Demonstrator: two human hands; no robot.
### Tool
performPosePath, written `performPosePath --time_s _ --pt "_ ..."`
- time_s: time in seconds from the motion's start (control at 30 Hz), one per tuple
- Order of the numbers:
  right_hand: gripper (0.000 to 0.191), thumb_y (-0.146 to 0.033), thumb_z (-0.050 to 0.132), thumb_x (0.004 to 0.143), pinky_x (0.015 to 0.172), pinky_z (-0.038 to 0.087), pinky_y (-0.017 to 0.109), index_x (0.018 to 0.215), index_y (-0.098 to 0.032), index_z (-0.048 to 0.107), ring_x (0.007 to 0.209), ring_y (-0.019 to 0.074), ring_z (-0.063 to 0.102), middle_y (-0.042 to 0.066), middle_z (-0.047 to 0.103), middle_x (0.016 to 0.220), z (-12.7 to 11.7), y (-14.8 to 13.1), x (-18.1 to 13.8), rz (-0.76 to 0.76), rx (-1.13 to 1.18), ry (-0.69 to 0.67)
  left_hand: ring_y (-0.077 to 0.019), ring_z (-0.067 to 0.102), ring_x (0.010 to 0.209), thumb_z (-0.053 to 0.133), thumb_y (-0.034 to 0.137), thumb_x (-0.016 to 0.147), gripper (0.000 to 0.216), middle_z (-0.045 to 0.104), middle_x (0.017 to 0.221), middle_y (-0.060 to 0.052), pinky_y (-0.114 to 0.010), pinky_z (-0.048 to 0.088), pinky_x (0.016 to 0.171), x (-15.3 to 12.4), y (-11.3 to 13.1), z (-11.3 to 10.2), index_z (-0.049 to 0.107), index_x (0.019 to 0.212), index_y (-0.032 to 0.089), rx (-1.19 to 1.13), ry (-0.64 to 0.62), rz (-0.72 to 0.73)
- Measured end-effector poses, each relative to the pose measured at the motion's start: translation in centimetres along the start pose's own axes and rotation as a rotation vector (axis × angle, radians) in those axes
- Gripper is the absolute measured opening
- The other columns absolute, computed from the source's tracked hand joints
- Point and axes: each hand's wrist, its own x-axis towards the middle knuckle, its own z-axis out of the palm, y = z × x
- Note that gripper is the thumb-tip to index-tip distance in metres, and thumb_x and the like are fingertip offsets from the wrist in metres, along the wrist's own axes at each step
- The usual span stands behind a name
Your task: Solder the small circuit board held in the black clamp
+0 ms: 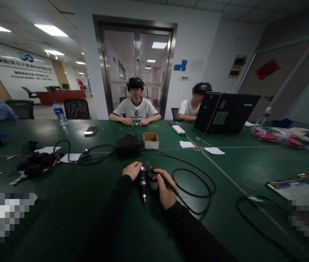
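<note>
A black electric screwdriver (143,183) stands out between my two hands, its metal bit pointing back toward me. My left hand (131,171) is closed at the far end of it, fingertips against that end, where a bit of red shows. In a pen-like grip my right hand (165,189) holds a slim soldering iron (168,179). Its coppery tip points forward and left, close to the screwdriver's far end; I cannot tell whether they touch. A black cable (210,196) runs from the iron and loops over the green table at right.
A black power box (128,146) and a small open cardboard box (151,141) stand ahead. At left lie a black cable bundle (38,162) and a phone (91,131). A large black computer case (225,112) stands at far right. Two people sit across the table (89,211).
</note>
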Motion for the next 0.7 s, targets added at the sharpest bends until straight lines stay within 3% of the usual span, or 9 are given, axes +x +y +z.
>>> performPosePath --time_s 0.23,0.7 --pt "0.026 -0.035 0.054 0.087 0.048 0.043 0.023 0.1 -0.018 0.069 0.05 0.012 0.051 0.001 0.066 0.073 0.1 -0.1 -0.1 0.007 0.017 0.004 -0.0284 0.061 0.113 0.038 0.041 0.091 0.036 0.072 0.116 -0.001 -0.04 0.042 0.099 -1.3 0.5 -0.2 0.071 0.099 0.03 0.056 0.035 0.019" --pt "0.026 -0.033 0.053 0.09 0.05 0.045 0.024 0.102 -0.018 0.07 0.052 0.0119 0.053 0.002 0.066 0.076 0.0 -0.4 -0.3 -0.049 -0.024 -0.015 -0.0178 0.067 0.084 0.052 0.036 0.088 0.028 0.072 0.087 0.001 -0.028 0.05 0.083 -0.6 -1.4 0.6 0.06 0.114 0.027 -0.243 0.148 0.136"
